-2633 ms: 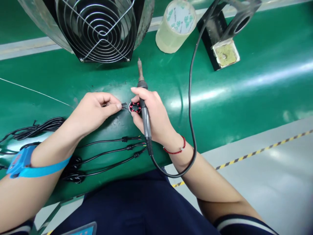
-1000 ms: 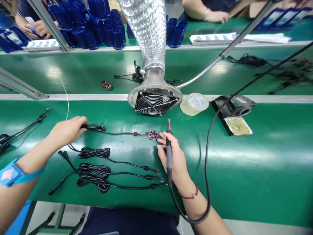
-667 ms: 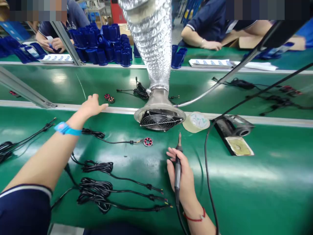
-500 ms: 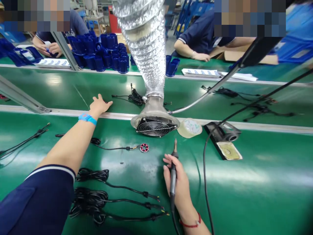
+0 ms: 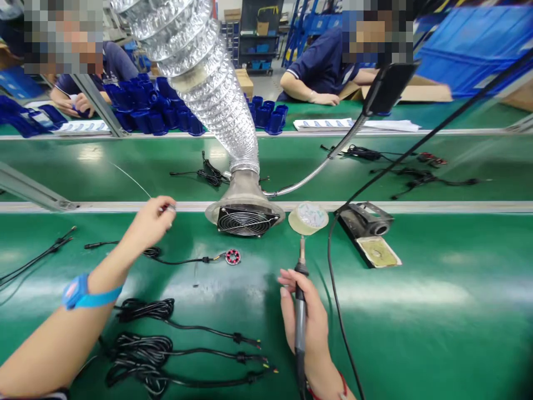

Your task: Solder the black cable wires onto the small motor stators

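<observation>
Electronics assembly workshop on a factory floor

A long green bench (image 5: 437, 311) carries a soldering iron (image 5: 300, 311), its stand (image 5: 364, 222) with a yellowish sponge (image 5: 378, 253), coiled black cables (image 5: 144, 350) with bare coloured wire ends, and a small ring of red windings (image 5: 232, 256). A silvery flexible duct (image 5: 225, 100) leads to a fan (image 5: 245, 221) over the work. Across the metal frame, people in matching navy shirts (image 5: 320, 64) sit near many identical dark-blue plastic parts (image 5: 156, 116) and an open cardboard box (image 5: 425, 91); farther back are blue bins (image 5: 483, 50) and dark shelving (image 5: 261, 41).
</observation>
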A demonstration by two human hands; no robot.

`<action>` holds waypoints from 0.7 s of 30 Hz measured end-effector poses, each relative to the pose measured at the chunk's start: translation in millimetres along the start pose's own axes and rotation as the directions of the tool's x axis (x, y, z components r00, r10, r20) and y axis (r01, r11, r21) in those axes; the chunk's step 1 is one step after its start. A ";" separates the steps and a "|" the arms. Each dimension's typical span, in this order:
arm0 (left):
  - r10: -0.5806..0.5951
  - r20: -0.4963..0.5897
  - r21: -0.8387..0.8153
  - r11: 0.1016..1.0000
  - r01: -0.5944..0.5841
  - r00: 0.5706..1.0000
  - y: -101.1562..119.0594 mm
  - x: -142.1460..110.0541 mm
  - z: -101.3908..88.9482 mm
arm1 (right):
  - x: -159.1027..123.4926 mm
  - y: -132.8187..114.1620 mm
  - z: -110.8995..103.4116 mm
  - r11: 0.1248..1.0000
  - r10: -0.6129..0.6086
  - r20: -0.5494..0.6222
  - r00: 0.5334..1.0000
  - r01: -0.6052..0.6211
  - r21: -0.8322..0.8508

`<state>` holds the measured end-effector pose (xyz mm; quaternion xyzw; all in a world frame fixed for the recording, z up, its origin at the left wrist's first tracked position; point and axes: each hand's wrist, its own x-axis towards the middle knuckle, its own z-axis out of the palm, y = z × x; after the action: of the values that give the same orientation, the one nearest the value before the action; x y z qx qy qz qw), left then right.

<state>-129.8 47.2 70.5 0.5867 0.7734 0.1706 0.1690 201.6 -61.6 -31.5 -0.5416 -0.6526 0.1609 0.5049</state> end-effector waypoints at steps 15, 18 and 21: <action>0.482 0.552 -0.071 0.840 -0.537 0.681 157.8 -109.4 136.8 | 11.5 6.4 -21.6 0.959 0.232 -0.180 0.956 -0.194 0.205; 0.490 0.514 -0.196 0.866 -0.460 0.704 159.2 -110.4 130.9 | 12.5 1.8 -23.0 0.954 0.242 -0.197 0.950 -0.196 0.227; 0.459 0.487 -0.273 0.888 -0.370 0.743 139.9 -106.6 113.3 | 9.8 -3.0 -23.3 0.957 0.212 -0.203 0.956 -0.161 0.242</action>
<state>68.6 -12.9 41.5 0.7526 0.5275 0.0931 0.3829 220.3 -62.0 -14.2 -0.5558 -0.5143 0.2174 0.6159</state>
